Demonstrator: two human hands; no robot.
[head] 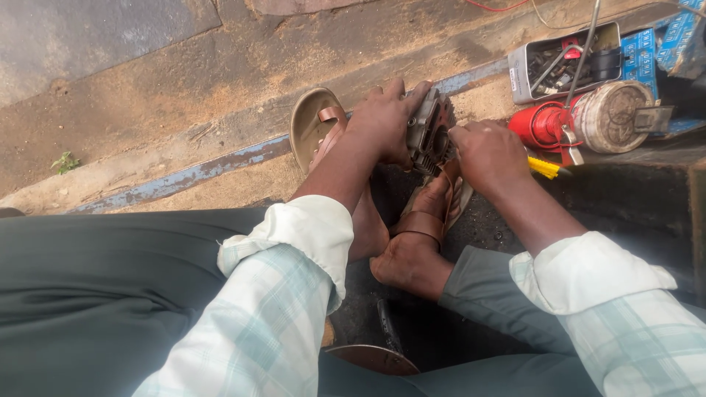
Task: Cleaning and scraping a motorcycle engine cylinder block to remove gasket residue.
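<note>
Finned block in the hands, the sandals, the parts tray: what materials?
Finned block: likely cast metal, dull grey, grimy, thin cooling fins. Sandals: probably leather or a synthetic look-alike, tan-brown, smooth straps. Parts tray: seems sheet metal, thin grey walls, scuffed.

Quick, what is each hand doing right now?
Left hand: closed around the finned metal engine part, holding it.
Right hand: closed on a yellow-handled tool, against the same part.
</note>
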